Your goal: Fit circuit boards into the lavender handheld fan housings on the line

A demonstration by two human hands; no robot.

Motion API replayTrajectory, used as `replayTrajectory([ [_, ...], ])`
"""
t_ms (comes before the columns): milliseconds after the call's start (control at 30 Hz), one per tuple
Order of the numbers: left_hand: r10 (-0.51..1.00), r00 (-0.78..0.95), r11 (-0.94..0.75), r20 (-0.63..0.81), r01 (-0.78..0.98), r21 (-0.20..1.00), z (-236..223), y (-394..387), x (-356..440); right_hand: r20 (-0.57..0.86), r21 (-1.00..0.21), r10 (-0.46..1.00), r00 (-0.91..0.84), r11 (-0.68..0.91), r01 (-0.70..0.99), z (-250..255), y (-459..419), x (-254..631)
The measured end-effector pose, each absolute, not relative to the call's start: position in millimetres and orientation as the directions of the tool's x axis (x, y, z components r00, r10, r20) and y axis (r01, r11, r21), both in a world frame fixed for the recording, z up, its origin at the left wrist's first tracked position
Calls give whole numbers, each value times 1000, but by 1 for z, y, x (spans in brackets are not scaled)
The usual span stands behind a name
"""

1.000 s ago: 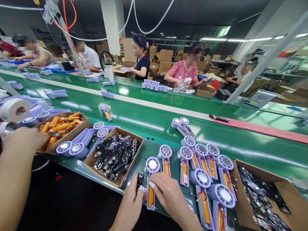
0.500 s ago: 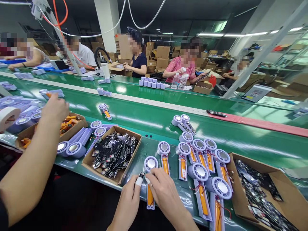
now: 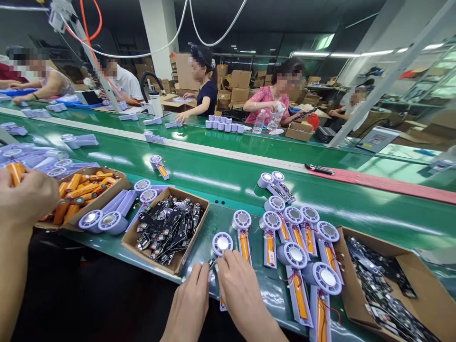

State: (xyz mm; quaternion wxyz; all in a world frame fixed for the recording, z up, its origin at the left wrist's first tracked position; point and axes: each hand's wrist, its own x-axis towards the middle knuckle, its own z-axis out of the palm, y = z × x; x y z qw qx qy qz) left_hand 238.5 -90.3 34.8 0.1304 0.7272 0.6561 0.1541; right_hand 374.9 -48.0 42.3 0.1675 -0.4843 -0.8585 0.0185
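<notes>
My left hand (image 3: pixel 190 297) is closed, pinching a small black circuit board (image 3: pixel 212 262) between thumb and fingertips. My right hand (image 3: pixel 242 289) is also closed, its fingertips meeting at the board; whatever they grip is hidden. Beneath both hands lies a lilac handheld fan part (image 3: pixel 223 243) with a round silver centre, an orange battery in its handle mostly covered by my right hand. Just to the right is another such fan part (image 3: pixel 242 220), its orange battery and thin red wires exposed.
A carton of circuit boards (image 3: pixel 167 230) stands left of my hands, another carton (image 3: pixel 384 289) at right. Several fan parts (image 3: pixel 294 255) lie between. At far left a co-worker's hand (image 3: pixel 28 194) holds orange batteries by a battery carton (image 3: pixel 124 180). A green conveyor belt (image 3: pixel 206 166) runs behind.
My hands have come closer together, and the board has tipped so less of it shows. The co-worker's arm at left has swung left. Across the belt, a person has reached toward a fan part.
</notes>
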Motion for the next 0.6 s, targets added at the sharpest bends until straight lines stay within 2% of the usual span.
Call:
replayTrajectory([
  [100,990,136,-131,31,835,535,45,-85,233,239,-297,843,-482,536,790,40,-45,383],
  [233,972,233,-179,-2,751,636,57,-78,223,199,-473,825,-529,554,686,46,-37,398],
  [400,954,299,-205,-6,668,715,61,-73,217,192,-557,748,-635,616,557,51,-28,408],
  [600,952,305,-206,2,637,743,56,-73,216,233,-600,761,-606,603,526,40,-31,406],
])
